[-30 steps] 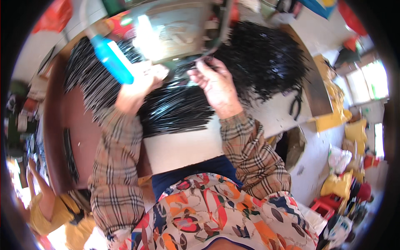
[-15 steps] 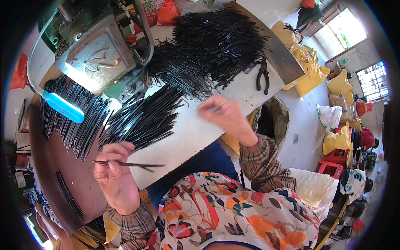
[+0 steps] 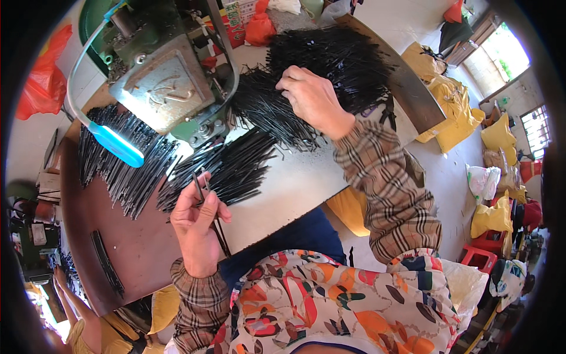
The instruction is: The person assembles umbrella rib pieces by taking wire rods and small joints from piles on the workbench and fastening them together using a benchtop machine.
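Observation:
My left hand [image 3: 197, 227] holds a couple of thin black rods [image 3: 222, 238] between thumb and fingers, their lower ends pointing toward my lap. My right hand [image 3: 315, 101] is over the tangled heap of black rods [image 3: 330, 56] at the back of the table, fingers curled down into its near edge. Whether a rod is between those fingertips I cannot make out. Nearer to my left hand lies a flatter bundle of black rods [image 3: 236, 168], roughly parallel. Above it stands a green machine with a worn metal cover [image 3: 168, 88], lit by a blue-edged lamp [image 3: 118, 147].
A second batch of black rods [image 3: 124, 168] covers the left side of the brown tabletop [image 3: 112, 236], with a small bundle [image 3: 106, 262] near its edge. Partly hidden pliers [image 3: 389, 112] lie beside the heap. Yellow sacks [image 3: 451, 106] and red stools [image 3: 477, 256] stand on the floor at right.
My right hand has moved up and away from me, from the bare table to the heap. My left hand has turned the rods from lying crosswise to pointing steeply down toward me.

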Tool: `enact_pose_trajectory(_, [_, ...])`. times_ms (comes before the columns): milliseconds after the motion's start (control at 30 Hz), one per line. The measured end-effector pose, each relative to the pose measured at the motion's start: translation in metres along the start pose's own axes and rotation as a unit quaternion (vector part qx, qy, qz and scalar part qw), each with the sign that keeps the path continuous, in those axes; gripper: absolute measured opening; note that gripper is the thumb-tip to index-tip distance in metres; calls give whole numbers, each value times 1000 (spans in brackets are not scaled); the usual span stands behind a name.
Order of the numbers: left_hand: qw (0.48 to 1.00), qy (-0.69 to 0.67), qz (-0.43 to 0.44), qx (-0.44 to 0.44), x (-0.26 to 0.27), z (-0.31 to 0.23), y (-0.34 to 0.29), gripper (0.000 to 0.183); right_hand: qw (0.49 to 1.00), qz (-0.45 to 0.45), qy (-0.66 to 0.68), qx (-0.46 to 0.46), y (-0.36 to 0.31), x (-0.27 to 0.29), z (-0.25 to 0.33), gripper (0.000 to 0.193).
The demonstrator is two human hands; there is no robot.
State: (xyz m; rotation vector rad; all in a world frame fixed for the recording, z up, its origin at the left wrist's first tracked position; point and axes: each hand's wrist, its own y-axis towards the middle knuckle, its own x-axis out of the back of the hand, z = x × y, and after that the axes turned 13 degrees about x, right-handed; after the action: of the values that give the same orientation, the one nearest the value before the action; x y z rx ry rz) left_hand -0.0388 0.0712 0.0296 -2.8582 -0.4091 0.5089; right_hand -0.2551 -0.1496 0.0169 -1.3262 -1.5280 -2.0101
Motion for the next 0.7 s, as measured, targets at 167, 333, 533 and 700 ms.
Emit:
enact_pose_trajectory(167, [998,58,10,32,9,-2,-2,40,991,105,-66,60,11,-12,-27,8])
enact_pose_trajectory(333, [998,53,-3,47,14,-8,5,39,976,133,-70,157,20,-1,-23,21])
enact_pose_trajectory(533, [997,-4,-12,76,7,-12,25,38,967,102,-7,235,30,22,38,26])
enact_pose_trajectory(700, [996,-16,-21,91,2,-12,44,40,970,71,201,121,28,20,100,17])
